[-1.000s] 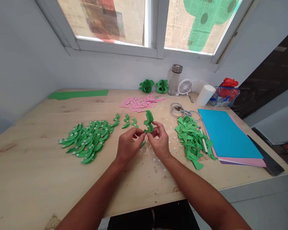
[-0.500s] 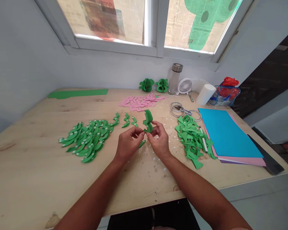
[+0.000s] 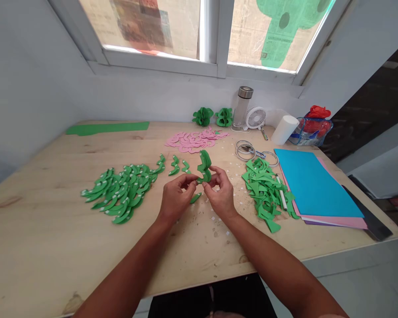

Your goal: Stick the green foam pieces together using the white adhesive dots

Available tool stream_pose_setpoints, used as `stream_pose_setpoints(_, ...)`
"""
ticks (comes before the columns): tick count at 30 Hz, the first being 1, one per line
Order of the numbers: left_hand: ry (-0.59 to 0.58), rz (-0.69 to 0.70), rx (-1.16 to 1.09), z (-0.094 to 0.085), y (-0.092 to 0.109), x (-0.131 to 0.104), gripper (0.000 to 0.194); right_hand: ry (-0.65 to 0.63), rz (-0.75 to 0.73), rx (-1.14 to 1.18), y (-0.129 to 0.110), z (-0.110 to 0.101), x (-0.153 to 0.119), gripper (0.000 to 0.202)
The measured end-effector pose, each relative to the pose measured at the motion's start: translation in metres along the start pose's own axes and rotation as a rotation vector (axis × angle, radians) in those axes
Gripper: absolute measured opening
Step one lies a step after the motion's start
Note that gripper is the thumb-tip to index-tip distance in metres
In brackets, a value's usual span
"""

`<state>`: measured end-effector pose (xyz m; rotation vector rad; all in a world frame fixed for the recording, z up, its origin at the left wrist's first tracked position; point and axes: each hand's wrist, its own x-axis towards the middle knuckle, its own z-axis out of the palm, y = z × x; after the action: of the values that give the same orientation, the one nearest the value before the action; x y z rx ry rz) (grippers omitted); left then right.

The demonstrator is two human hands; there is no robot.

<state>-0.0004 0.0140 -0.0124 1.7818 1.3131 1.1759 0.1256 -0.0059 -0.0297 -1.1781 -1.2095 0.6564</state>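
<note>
Upright between my hands stands a layered stack of wavy green paper cutouts (image 3: 204, 164). My right hand (image 3: 221, 194) is closed on its lower edge, thumb in front and fingers behind. My left hand (image 3: 175, 196) has thumb and forefinger pinched beside the stack's lower left corner; whatever lies between those fingertips is too small to make out. Just below, on the table, lies a small green paper piece (image 3: 195, 198). Left of my hands are a wavy green cutout (image 3: 185, 166), another small group (image 3: 174, 165) and a large pile of green cutouts (image 3: 122, 192) with white tabs.
Pink paper cutouts (image 3: 194, 140) lie farther back, before two green paper figures (image 3: 203, 116). Tape rolls (image 3: 245, 150), green scraps (image 3: 265, 192) with a white marker (image 3: 281, 194), and blue sheets (image 3: 318, 183) are at right. A bottle (image 3: 242, 108) and fan (image 3: 255, 118) stand behind.
My left hand's fingertips have shifted slightly left, away from the stack's lower corner. My right hand keeps the green stack in nearly the same place.
</note>
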Motion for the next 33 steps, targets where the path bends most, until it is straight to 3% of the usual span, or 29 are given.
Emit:
stream_pose_setpoints(5,0.047,0.011,0.003,0.0005,0.0039,-0.0013,0.011,0.033,0.023,-0.015,0.0014,0.0000,0.0011,0.043)
stream_pose_setpoints(21,-0.039,-0.031,0.009,0.0011,-0.0012,0.0006,0.016,0.011,-0.005,-0.064,-0.0007,0.0003,-0.0014,0.041)
stream_pose_setpoints(33,-0.098,-0.168,-0.259,0.0004,0.0007,0.0014,0.014,0.003,0.004,-0.003,-0.0024,-0.0004,0.0004,0.039)
